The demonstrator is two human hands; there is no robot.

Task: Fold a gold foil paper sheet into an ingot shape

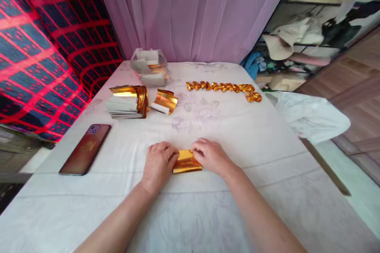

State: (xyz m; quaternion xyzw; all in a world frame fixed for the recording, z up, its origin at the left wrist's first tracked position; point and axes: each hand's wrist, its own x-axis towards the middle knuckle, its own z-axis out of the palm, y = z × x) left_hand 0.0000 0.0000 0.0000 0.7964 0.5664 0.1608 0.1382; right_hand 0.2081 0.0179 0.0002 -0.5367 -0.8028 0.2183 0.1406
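A small sheet of shiny gold foil paper lies on the table between my two hands, near the front. My left hand is closed over its left edge, thumb and fingers pressed on it. At its upper right edge, my right hand pinches the foil paper with curled fingers. Farther off, a row of folded gold foil pieces runs toward the right, bending nearer at its end. To the left stand a stack of gold-and-white foil sheets and a few loose curled sheets.
A phone lies face down at the left. A clear plastic bag of sheets sits at the back left. The table wears a white flowered cloth. A white plastic bag is off the right edge, beside cluttered shelves.
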